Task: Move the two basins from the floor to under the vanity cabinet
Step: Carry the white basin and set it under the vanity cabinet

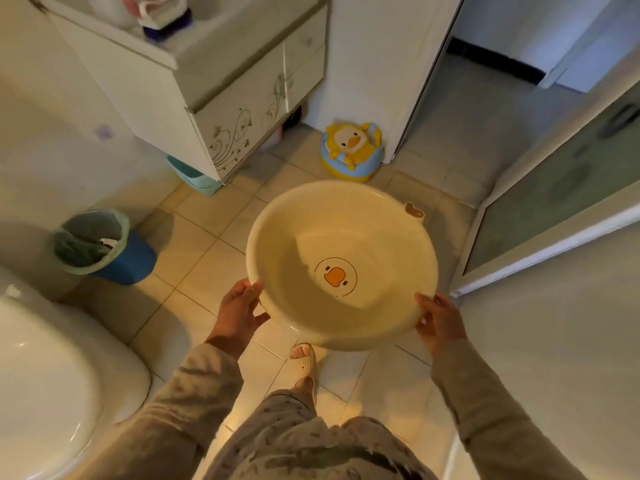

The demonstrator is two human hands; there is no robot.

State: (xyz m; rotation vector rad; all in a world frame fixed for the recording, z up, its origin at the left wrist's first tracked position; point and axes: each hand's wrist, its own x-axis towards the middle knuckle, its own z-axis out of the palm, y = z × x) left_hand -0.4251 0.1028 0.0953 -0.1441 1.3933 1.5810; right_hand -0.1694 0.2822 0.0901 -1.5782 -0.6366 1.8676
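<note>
A round cream basin point(360, 216) with an orange duck print in its bottom is held up above the tiled floor. My left hand point(239, 308) grips its near left rim and my right hand point(438, 320) grips its near right rim. The white vanity cabinet point(221, 98) with brown floral decoration hangs at the upper left, with a dark gap beneath it. A teal basin point(194, 178) lies partly tucked under the cabinet's near corner, mostly hidden.
A blue waste bin point(104, 251) with a green liner stands left of the basin. A white toilet point(45, 382) fills the lower left. A yellow duck potty seat point(351, 150) sits by the far wall. A glass sliding door point(554, 188) runs along the right.
</note>
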